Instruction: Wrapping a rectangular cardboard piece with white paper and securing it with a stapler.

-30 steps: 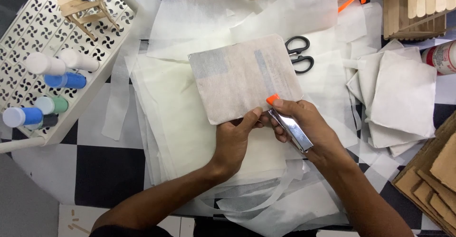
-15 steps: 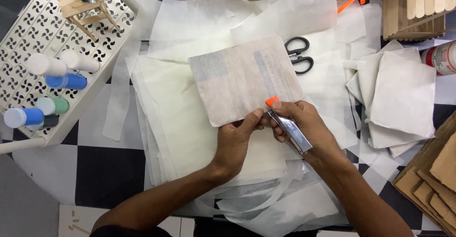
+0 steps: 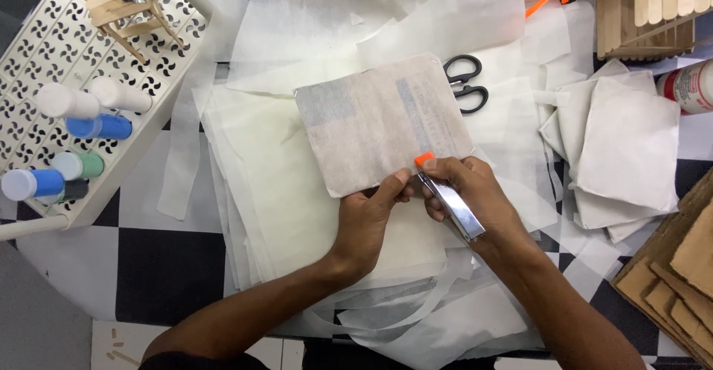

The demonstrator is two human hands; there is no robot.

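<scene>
Very little has changed since the picture from a moment before: both hands are in the same spot at the near edge of the paper pouch (image 3: 382, 129), and the pouch has not moved. On the far left, a white tray with holes (image 3: 52, 58) holds little paint bottles (image 3: 82, 114) with white, blue and green caps, and a small wooden stick frame (image 3: 126, 6) sits at its top end. Next to it, a big pile of thin white paper sheets (image 3: 260, 184) covers the black and white checked table (image 3: 167, 273). The flat pouch lies on top of that pile, a bit tilted, in the middle of the view. The left hand (image 3: 368, 218) comes up from below with the arm stretched forward. Its thumb and fingers are pinched shut on the near edge of the pouch. Just beside it, the right hand (image 3: 475, 192) is curled closed around a silver stapler (image 3: 449, 195) with an orange tip. The orange tip touches the near corner of the pouch, and the stapler points back along the wrist. The two hands almost touch each other. Behind the pouch, black scissors (image 3: 466, 82) lie on the paper. Farther right there is a stack of folded white paper squares (image 3: 631, 143). At the top right stand wooden sticks (image 3: 653, 2), with a bottle (image 3: 691, 84) below them. Brown cardboard pieces (image 3: 679, 266) fill the right bottom corner.
</scene>
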